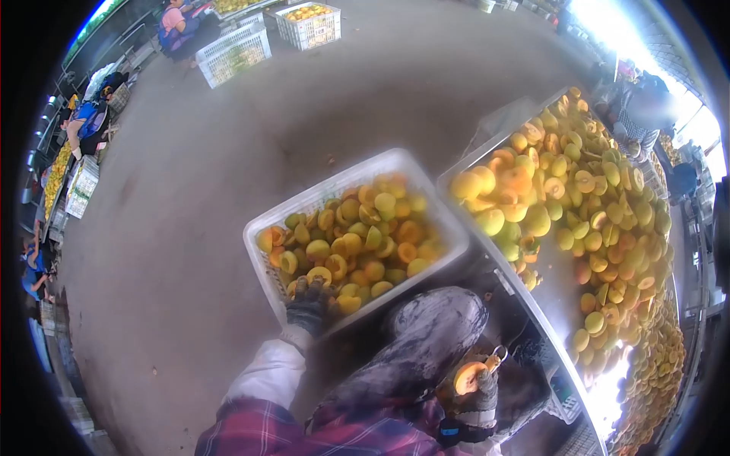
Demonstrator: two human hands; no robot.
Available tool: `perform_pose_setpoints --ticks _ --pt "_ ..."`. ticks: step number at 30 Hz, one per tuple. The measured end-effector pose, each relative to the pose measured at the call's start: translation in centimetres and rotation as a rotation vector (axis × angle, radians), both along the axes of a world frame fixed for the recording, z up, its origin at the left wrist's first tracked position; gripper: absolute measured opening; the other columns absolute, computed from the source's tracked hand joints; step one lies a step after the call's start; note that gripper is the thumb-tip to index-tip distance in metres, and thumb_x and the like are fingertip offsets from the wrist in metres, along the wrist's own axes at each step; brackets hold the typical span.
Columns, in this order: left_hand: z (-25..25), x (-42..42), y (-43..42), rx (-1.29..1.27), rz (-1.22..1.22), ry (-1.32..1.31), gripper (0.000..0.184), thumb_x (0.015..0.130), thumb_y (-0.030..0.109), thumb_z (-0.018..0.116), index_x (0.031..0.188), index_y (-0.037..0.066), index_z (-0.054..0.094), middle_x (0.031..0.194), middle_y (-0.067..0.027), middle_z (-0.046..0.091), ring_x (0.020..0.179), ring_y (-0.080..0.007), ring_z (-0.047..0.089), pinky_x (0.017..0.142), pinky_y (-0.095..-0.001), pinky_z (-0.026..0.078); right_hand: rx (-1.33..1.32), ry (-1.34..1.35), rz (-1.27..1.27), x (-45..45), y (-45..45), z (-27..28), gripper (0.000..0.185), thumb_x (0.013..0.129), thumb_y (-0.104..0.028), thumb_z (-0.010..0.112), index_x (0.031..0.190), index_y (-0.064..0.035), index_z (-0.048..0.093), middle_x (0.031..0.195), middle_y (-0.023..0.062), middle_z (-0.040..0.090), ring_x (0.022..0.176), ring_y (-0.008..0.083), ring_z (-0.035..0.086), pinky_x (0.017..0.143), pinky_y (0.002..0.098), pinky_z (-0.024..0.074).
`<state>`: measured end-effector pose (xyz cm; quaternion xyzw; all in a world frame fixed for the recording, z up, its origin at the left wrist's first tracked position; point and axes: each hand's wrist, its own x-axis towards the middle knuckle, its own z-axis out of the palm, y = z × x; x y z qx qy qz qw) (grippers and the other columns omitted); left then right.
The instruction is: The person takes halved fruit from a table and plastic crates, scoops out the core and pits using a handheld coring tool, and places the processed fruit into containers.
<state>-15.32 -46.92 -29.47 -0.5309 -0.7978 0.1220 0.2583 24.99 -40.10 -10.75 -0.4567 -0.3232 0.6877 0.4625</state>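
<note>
My left hand (306, 308), in a dark glove, reaches over the near edge of a white plastic crate (262, 285). Its fingers are stretched out against the halved yellow peaches (352, 243) inside, and a half peach (319, 275) lies at the fingertips. Low over my lap, my right hand (480, 401), also gloved, is closed around a pitting tool (498, 356) with a metal loop at its end. A cut peach half (468, 378), orange flesh facing up, sits at the fingers of this hand. The glove hides the tool's handle.
A metal-edged table (559, 285) on my right carries a large heap of peaches (601, 220), many halved. White crates (236, 55) stand on the concrete floor (190, 167) farther off. Other people (179, 30) sit at the far left and right.
</note>
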Motion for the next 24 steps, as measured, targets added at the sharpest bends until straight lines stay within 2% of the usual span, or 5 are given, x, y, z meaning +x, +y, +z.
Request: perform_pose_setpoints --ticks 3,5,9,12,24 --pt "5.7 2.3 -1.4 -0.047 -0.079 0.085 0.045 0.091 0.044 0.048 0.133 0.027 0.051 0.144 -0.0089 0.041 0.133 -0.0384 0.037 0.102 -0.0546 0.037 0.108 -0.155 0.021 0.8 -0.2 -0.2 0.041 0.082 -0.033 0.075 0.104 -0.0049 0.056 0.084 0.0055 0.061 0.073 0.0184 0.061 0.064 0.0300 0.0503" --pt "6.3 3.4 -1.6 -0.054 0.213 -0.610 0.047 0.091 0.043 0.049 0.134 0.023 0.050 0.144 -0.0103 0.041 0.134 -0.0377 0.036 0.102 -0.0564 0.036 0.125 -0.134 -0.029 1.5 0.4 -0.5 0.041 0.082 -0.033 0.074 0.104 -0.0043 0.056 0.084 0.0055 0.061 0.072 0.0183 0.061 0.064 0.0298 0.0504" --pt "17.6 2.5 1.0 -0.497 0.275 -0.924 0.055 0.090 0.047 0.050 0.136 0.017 0.049 0.140 -0.0161 0.047 0.128 -0.0381 0.043 0.105 -0.0545 0.033 -0.056 -0.051 0.004 2.7 0.2 0.1 0.042 0.081 -0.035 0.075 0.103 -0.0037 0.057 0.084 0.0059 0.063 0.070 0.0181 0.061 0.063 0.0294 0.0507" --pt "13.8 1.9 4.2 0.383 -0.180 -0.819 0.058 0.090 0.047 0.050 0.137 0.013 0.048 0.138 -0.0169 0.050 0.125 -0.0392 0.047 0.106 -0.0555 0.031 -0.109 0.003 -0.006 1.0 0.5 2.6 0.046 0.079 -0.037 0.077 0.104 -0.0037 0.057 0.084 0.0053 0.063 0.071 0.0176 0.062 0.063 0.0290 0.0510" --pt "6.9 7.5 28.4 -0.163 -0.188 -0.920 0.073 0.088 0.051 0.047 0.148 0.014 0.030 0.151 -0.0185 0.031 0.140 -0.0428 0.023 0.113 -0.0582 0.018 0.019 -0.271 -0.136 1.9 -0.3 1.7 0.056 0.073 -0.035 0.082 0.110 -0.0011 0.057 0.089 0.0063 0.064 0.077 0.0186 0.064 0.068 0.0291 0.0534"
